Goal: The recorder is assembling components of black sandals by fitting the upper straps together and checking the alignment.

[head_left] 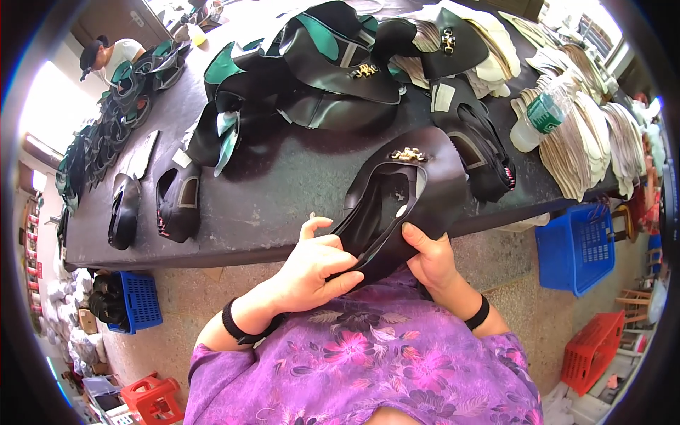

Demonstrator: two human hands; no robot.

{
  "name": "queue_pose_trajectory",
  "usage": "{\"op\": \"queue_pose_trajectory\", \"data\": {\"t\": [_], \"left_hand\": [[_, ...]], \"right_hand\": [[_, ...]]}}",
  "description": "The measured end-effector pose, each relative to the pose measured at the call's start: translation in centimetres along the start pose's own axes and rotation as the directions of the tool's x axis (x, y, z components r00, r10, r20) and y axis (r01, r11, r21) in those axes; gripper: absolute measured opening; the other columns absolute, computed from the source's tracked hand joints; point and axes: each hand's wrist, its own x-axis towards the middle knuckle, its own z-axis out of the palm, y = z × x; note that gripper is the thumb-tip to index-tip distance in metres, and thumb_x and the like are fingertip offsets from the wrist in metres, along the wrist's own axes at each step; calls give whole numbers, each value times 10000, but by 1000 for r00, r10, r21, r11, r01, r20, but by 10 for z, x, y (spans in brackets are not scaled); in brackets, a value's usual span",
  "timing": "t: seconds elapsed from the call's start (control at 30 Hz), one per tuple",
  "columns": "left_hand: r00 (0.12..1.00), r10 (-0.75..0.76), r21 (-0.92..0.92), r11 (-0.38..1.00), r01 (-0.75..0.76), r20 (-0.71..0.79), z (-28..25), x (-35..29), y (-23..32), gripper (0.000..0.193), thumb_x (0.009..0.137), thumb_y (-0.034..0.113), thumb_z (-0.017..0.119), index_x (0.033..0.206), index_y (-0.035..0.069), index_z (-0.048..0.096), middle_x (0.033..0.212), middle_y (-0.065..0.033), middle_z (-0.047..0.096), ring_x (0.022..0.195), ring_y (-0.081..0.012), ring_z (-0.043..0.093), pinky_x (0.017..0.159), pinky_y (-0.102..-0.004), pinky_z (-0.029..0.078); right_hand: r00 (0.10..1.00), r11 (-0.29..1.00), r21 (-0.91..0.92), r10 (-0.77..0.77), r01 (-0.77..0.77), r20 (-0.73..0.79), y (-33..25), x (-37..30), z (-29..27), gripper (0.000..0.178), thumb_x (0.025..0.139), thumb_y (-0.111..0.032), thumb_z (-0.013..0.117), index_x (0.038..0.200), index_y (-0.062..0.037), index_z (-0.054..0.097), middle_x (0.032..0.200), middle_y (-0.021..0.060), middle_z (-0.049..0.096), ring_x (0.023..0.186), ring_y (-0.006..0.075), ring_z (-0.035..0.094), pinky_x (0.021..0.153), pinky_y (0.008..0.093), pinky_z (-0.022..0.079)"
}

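Observation:
A black shoe upper [443, 173] with a gold buckle on its front is held up at the table's near edge, its opening facing me. My left hand [322, 262] pinches the heel end, thumb and fingers closed on its rim, the index finger raised. On the other side my right hand [431, 258] grips the side, thumb on the outer face and the other fingers hidden behind. Just beyond it on the table lies another black shoe piece [482, 159] with a white tag. A heap of black uppers with green lining [312, 85] lies farther back.
Stacks of cream insole-like pieces [584, 149] and a plastic bottle [542, 117] lie at the right of the dark table [276, 205]. Two black shoe pieces [177, 202] sit left. Blue crates [577, 248] and a red crate [593, 352] stand below. A person [110, 57] is far left.

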Motion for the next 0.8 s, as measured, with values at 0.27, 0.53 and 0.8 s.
{"op": "queue_pose_trajectory", "data": {"t": [0.27,0.53,0.8], "left_hand": [[992,89,-46,995,-85,91,0,-1,1,140,746,175,628,660,90,556,573,-9,460,621,-159,487,941,-440,240],[987,106,0,994,-106,121,-2,-3,1,151,738,172,627,641,92,544,572,-11,471,629,-166,494,948,-430,246],[978,179,49,982,-184,107,-1,-3,0,157,689,140,661,619,89,530,543,-2,423,575,-155,476,933,-423,271]], "right_hand": [[997,998,32,45,-47,54,-16,4,-15,283,865,-90,488,1133,-2,471,996,159,595,917,204,568,814,316,452],[998,994,100,53,-55,18,-24,11,-25,264,849,-93,521,1096,-3,492,962,140,604,888,201,578,795,316,464],[994,988,-135,-82,73,-66,-21,20,-24,210,833,-31,539,1041,-6,526,933,108,607,852,178,585,786,293,477]]}}
